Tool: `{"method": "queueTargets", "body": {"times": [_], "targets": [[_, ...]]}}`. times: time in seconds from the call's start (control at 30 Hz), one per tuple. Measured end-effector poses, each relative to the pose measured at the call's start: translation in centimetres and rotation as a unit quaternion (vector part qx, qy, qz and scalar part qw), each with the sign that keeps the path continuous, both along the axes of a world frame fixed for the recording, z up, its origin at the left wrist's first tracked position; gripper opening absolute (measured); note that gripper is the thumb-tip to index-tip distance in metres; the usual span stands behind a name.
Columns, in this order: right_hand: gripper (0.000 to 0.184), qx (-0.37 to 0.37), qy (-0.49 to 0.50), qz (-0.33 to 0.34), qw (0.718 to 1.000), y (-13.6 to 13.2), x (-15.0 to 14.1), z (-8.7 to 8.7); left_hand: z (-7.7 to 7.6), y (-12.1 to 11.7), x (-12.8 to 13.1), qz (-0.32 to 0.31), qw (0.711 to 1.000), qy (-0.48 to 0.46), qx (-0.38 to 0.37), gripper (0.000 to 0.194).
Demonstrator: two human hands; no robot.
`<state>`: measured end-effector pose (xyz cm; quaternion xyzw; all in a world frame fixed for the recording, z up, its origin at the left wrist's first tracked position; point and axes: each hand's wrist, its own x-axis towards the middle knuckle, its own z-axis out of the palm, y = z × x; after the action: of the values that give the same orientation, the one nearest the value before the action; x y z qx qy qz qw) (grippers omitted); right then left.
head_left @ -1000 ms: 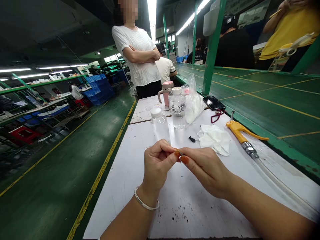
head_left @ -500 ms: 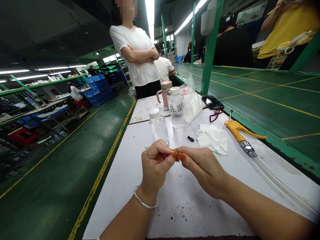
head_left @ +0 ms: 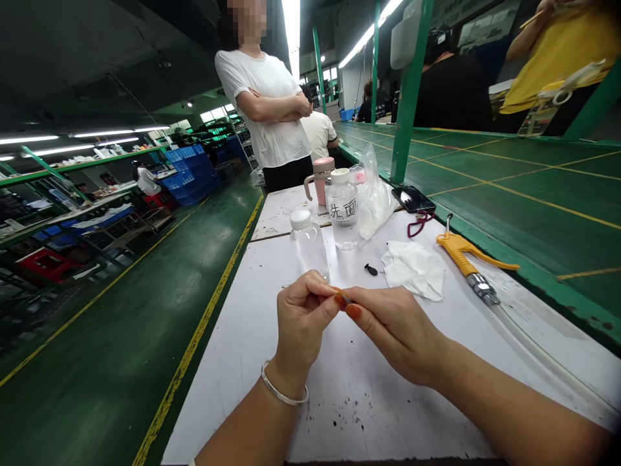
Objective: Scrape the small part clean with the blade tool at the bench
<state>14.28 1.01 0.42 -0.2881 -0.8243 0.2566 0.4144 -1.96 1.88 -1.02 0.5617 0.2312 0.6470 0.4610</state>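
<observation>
On the white workbench [head_left: 242, 388], just below a clear plastic bottle [head_left: 308, 247], the left hand [head_left: 303, 323] and right hand [head_left: 395, 333] meet, their fingertips closed in a pinch on a thin metallic sliver [head_left: 345, 296]. Its smooth, narrow length lies sideways, slightly tilted, running from the left fingertips towards the right; which hand is nearer it cannot be told.

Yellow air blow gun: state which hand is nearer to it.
Right: the right hand is closer to the yellow air blow gun, not touching it; the left hand is farther off.
</observation>
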Motion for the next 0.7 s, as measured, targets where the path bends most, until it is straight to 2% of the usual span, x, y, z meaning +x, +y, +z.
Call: {"method": "queueTargets", "body": {"times": [0.47,0.7], "targets": [[0.033,-0.073,0.043,0.005,0.996,-0.32,-0.31,0.07,-0.17,-0.14,0.01,0.090,0.991,0.052,0.088,0.013],[0.039,-0.139,0.072,0.020,0.987,-0.34,-0.67,0.20,-0.39,-0.03,0.04,0.115,0.986,0.056,0.106,0.014]]}}
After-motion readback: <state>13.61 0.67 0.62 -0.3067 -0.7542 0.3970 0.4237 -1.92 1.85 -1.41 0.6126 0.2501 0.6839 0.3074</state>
